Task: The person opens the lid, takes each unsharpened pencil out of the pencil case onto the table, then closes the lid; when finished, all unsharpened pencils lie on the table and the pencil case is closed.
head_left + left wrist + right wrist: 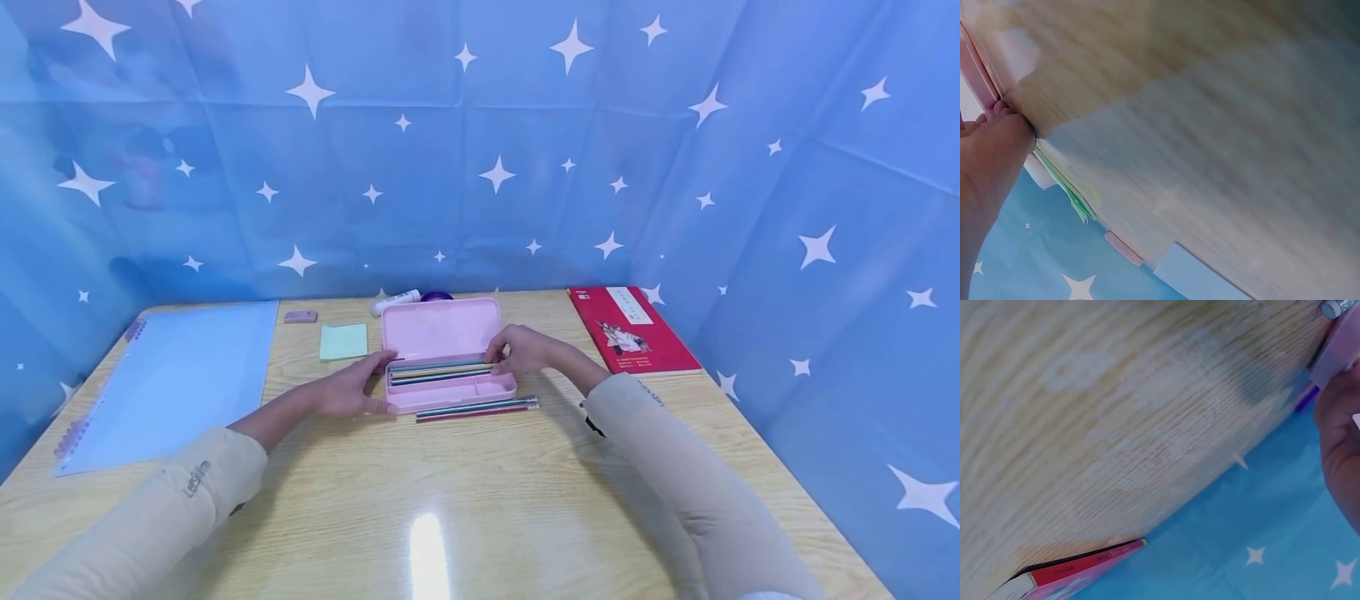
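A pink pencil case (442, 327) lies with its lid raised on the table. Inside its long compartment are several pencils (438, 372), dark ones and a yellow one. My left hand (351, 387) grips the case's left end, thumb at the front corner and fingers toward the hinge; the left wrist view shows this hand (991, 144) against the pink edge. At the right end, my right hand (521, 348) pinches the tip of the yellow pencil over the compartment. More pencils (472, 410) lie on the table along the case's front side. The right wrist view catches only part of the right hand (1341, 437).
Behind the case are a white tube (395, 302) and a purple round item (437, 296). To the left lie green sticky notes (343, 342), an eraser (301, 317) and a large pale blue sheet (180, 375). A red book (633, 330) lies at right. A starry curtain (420, 167) backs the table.
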The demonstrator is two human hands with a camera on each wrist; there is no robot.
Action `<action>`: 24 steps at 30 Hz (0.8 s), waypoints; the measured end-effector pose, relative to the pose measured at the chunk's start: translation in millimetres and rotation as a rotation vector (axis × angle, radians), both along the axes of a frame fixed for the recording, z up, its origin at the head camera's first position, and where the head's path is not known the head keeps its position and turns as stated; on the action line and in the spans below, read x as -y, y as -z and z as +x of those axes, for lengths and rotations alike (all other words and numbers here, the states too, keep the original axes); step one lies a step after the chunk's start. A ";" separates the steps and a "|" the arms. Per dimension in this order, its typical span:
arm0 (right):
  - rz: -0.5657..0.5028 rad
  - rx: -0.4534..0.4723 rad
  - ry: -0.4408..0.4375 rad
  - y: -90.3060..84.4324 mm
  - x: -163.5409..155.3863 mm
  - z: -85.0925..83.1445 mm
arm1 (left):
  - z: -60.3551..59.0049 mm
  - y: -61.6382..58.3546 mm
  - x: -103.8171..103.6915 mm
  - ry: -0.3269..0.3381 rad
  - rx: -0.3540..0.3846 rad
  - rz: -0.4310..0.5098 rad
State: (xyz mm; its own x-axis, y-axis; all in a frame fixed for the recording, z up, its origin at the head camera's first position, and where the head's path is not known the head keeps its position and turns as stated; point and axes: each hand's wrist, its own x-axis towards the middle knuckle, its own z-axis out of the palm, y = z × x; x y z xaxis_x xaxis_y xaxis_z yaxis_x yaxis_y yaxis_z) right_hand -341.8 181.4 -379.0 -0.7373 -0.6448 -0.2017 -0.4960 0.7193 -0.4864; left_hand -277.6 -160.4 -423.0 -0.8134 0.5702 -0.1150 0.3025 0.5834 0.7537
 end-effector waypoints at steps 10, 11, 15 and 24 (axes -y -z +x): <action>-0.016 0.010 -0.032 0.6 -0.2 1.1 | -1.7 -0.3 1.3 0.006 -0.006 0.000; -0.022 0.007 -0.031 1.1 -0.9 1.9 | -1.7 -0.3 0.8 0.006 -0.008 -0.001; -0.047 -0.026 -0.015 3.1 -3.7 4.9 | -1.9 0.7 -0.8 0.010 -0.011 -0.001; -0.169 -0.102 0.053 0.1 -15.0 20.3 | -0.1 2.7 -0.7 0.015 -0.015 0.019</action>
